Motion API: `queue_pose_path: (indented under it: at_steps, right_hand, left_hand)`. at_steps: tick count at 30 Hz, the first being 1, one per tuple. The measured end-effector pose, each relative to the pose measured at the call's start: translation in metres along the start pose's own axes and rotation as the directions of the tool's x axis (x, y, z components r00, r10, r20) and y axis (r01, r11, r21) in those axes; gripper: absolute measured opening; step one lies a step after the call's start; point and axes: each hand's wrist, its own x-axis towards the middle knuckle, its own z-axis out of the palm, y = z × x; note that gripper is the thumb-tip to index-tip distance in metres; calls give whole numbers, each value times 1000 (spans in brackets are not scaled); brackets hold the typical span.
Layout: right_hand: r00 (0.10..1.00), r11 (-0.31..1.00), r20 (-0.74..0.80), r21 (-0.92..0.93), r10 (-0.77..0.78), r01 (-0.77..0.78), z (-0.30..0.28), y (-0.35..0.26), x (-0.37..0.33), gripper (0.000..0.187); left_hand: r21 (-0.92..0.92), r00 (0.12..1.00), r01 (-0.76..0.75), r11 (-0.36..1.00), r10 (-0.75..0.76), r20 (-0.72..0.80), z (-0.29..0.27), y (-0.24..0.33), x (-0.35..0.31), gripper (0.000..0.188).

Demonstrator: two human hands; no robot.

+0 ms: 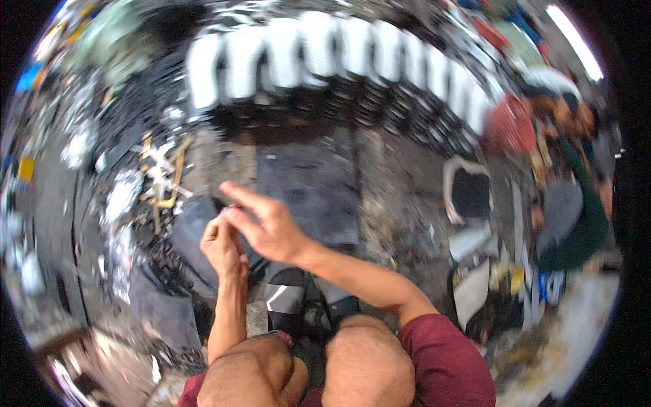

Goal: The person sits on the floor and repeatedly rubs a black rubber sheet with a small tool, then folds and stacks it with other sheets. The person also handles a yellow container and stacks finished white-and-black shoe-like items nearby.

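Observation:
In front of my knees, my two hands meet over a dark grey flat piece (196,227). My left hand (222,247) has its thumb and fingers pinched together, and whatever may be between them is too small and blurred to name. My right hand (271,229) comes across from the right, its fingers stretched out and apart. The right thumb is at the left fingertips, touching or nearly so. Just beyond the hands a dark flat slab (308,183) lies on the floor. Below them shows a black shoe (286,298) with a pale stripe.
A curved row of several white, sole-shaped pieces (319,44) stands beyond the slab. Yellow and white scraps (163,169) lie at left. On the right are a dark piece with a pale rim (469,193), a red rounded thing (508,125) and a person in dark green (580,224).

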Motion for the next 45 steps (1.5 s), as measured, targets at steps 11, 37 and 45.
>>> queue_pose_path:
  at_steps: [11,37,45]
  right_hand:
    - [848,677,-372,736,378,21,-113,-5,-45,77]
    - [907,876,-5,-265,-420,404,-58,-38,-146,52]
    - [887,460,-443,765,-131,450,-81,-56,-111,74]
  left_hand:
    - [329,557,-220,918,-159,815,100,-1,-101,64]
    - [-303,738,533,790,-258,624,163,34,-20,74]
    - [-6,730,53,999,-35,682,157,7,-112,42]
